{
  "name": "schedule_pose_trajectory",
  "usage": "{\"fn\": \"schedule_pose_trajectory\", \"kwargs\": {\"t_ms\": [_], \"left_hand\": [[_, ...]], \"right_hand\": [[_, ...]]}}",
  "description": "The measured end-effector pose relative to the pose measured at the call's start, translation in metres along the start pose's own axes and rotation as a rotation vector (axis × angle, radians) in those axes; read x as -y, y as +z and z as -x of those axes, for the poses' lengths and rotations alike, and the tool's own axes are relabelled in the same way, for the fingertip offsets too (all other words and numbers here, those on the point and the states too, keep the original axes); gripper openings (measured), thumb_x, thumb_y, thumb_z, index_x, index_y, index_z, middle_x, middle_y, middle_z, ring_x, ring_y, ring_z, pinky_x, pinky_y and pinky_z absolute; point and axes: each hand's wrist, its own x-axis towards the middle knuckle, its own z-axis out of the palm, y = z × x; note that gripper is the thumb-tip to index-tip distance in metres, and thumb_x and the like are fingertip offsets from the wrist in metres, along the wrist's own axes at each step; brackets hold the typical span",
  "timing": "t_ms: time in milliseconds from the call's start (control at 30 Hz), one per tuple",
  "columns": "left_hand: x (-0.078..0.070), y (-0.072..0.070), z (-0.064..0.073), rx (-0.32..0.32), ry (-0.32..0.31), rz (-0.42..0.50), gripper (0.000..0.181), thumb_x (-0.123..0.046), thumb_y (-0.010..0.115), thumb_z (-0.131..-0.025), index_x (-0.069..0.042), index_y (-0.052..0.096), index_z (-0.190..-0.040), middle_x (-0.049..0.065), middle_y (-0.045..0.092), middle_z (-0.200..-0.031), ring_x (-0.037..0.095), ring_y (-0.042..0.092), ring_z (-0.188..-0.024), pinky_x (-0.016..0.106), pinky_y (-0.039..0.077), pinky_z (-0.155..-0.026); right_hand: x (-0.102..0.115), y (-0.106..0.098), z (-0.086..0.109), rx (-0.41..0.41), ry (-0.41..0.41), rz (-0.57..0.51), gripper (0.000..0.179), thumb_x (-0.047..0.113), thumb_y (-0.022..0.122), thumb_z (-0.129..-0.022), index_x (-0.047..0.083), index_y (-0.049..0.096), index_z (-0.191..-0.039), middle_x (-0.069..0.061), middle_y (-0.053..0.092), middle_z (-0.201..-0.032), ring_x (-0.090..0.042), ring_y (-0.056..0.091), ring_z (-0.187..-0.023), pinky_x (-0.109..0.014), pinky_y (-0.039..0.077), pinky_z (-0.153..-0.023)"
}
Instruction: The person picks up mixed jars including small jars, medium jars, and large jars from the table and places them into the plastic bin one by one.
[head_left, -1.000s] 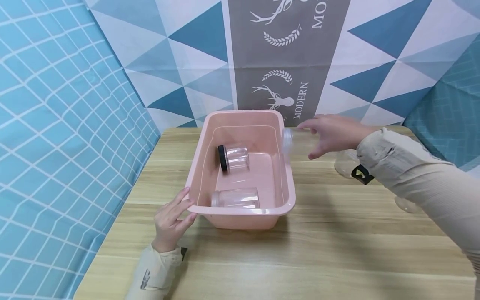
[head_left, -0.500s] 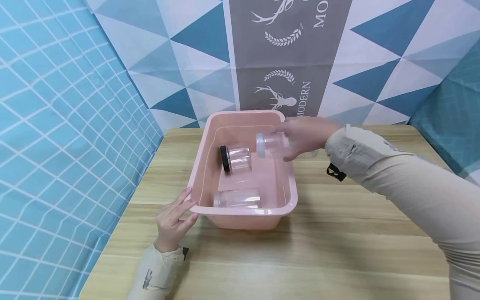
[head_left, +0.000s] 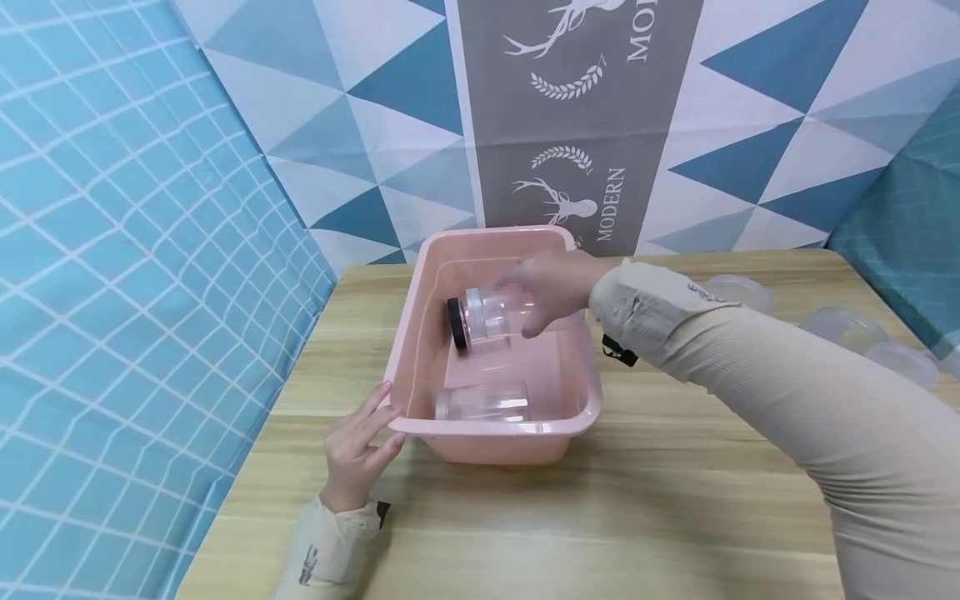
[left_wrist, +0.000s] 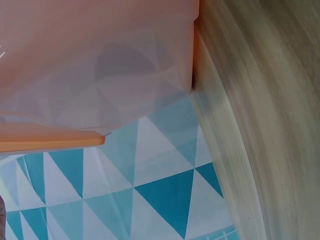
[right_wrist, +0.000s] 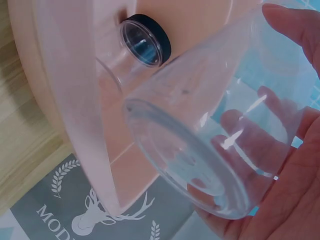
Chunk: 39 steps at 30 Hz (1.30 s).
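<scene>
One jar [right_wrist: 190, 95] in the right hand's [head_left: 551, 287] curled grip could, if lowered here, knock the lidded jar [right_wrist: 145, 40] near the tub's [head_left: 495, 427] left edge, while the left hand's [head_left: 356, 458] loosely extended fingers touch its near-left corner.

Basin [head_left: 487, 427] was plain pink. Jars [head_left: 487, 402] were clear, one lid [head_left: 456, 323] black. Sleeves [head_left: 750, 375] were beige. Table [head_left: 660, 517] was pale brown wood grain. Left sheet [head_left: 112, 250] was light blue, white grid lines. Back sheet [head_left: 416, 79] had blue and white triangles plus grey panel [head_left: 517, 125], white deer [head_left: 577, 208] and lettering [head_left: 611, 204].
</scene>
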Motion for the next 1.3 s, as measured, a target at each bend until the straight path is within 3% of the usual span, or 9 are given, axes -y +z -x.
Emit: {"fn": "schedule_pose_trajectory", "kwargs": {"t_ms": [100, 233, 333, 467, 633, 867, 1133, 1300], "left_hand": [[-0.001, -0.002, -0.001, 0.0, 0.005, -0.007, 0.046, -0.038, 0.061, -0.094, 0.003, 0.069, -0.073, 0.025, 0.069, -0.087, 0.028, 0.054, -0.043, 0.034, 0.042, -0.039], [0.0, -0.002, -0.003, -0.002, 0.007, -0.006, 0.047, -0.038, 0.061, -0.094, 0.003, 0.069, -0.073, 0.025, 0.069, -0.086, 0.028, 0.055, -0.043, 0.034, 0.042, -0.038], [0.0, -0.002, -0.004, -0.006, 0.005, -0.005, 0.048, -0.038, 0.061, -0.094, 0.003, 0.068, -0.072, 0.026, 0.069, -0.084, 0.029, 0.055, -0.043, 0.033, 0.041, -0.038], [0.0, -0.003, -0.003, -0.005, -0.002, -0.006, 0.048, -0.039, 0.061, -0.094, 0.003, 0.068, -0.072, 0.026, 0.069, -0.084, 0.029, 0.056, -0.043, 0.034, 0.042, -0.039], [0.0, -0.004, -0.002, -0.005, -0.014, -0.009, 0.048, -0.039, 0.061, -0.094, 0.003, 0.069, -0.072, 0.025, 0.069, -0.086, 0.03, 0.057, -0.045, 0.035, 0.043, -0.04], [0.001, -0.003, 0.0, -0.005, -0.02, 0.002, 0.047, -0.038, 0.062, -0.093, 0.004, 0.069, -0.073, 0.026, 0.069, -0.087, 0.029, 0.056, -0.044, 0.033, 0.042, -0.039], [0.0, -0.001, 0.001, -0.007, -0.026, 0.005, 0.048, -0.039, 0.061, -0.094, 0.003, 0.068, -0.072, 0.025, 0.069, -0.088, 0.03, 0.057, -0.044, 0.034, 0.043, -0.039], [0.0, -0.001, 0.002, -0.007, -0.029, 0.003, 0.048, -0.039, 0.061, -0.094, 0.003, 0.069, -0.073, 0.025, 0.069, -0.088, 0.03, 0.058, -0.045, 0.034, 0.042, -0.039]], "right_hand": [[0.003, 0.001, -0.006, 0.005, -0.022, 0.016, 0.061, 0.02, 0.078, -0.07, 0.005, 0.058, -0.126, -0.007, 0.064, -0.1, -0.023, 0.056, -0.085, -0.039, 0.047, -0.077], [0.009, -0.004, -0.013, -0.059, -0.071, 0.043, 0.051, 0.017, 0.079, -0.067, 0.006, 0.063, -0.114, -0.004, 0.063, -0.08, -0.022, 0.056, -0.072, -0.038, 0.048, -0.072], [0.015, -0.007, -0.016, -0.07, -0.064, 0.037, 0.056, 0.018, 0.079, -0.065, 0.007, 0.063, -0.117, -0.002, 0.057, -0.071, -0.022, 0.053, -0.067, -0.037, 0.047, -0.068], [0.018, -0.008, -0.021, -0.027, -0.006, 0.009, 0.066, 0.019, 0.078, -0.067, 0.004, 0.057, -0.128, -0.003, 0.055, -0.076, -0.022, 0.05, -0.072, -0.036, 0.045, -0.07], [0.019, -0.005, -0.024, -0.003, 0.04, -0.003, 0.068, 0.019, 0.079, -0.068, 0.008, 0.056, -0.131, -0.001, 0.052, -0.075, -0.02, 0.049, -0.071, -0.034, 0.044, -0.066], [0.013, 0.012, -0.028, -0.001, 0.013, -0.031, 0.055, 0.017, 0.079, -0.066, 0.005, 0.062, -0.117, -0.002, 0.062, -0.082, -0.019, 0.055, -0.073, -0.033, 0.048, -0.071], [0.009, 0.029, -0.037, 0.066, 0.021, -0.034, 0.061, 0.019, 0.079, -0.069, 0.005, 0.06, -0.124, -0.002, 0.064, -0.088, -0.019, 0.054, -0.077, -0.033, 0.047, -0.076], [0.007, 0.035, -0.043, 0.071, 0.012, -0.051, 0.064, 0.02, 0.08, -0.069, 0.007, 0.059, -0.129, -0.003, 0.067, -0.102, -0.02, 0.057, -0.086, -0.033, 0.047, -0.083]]}}
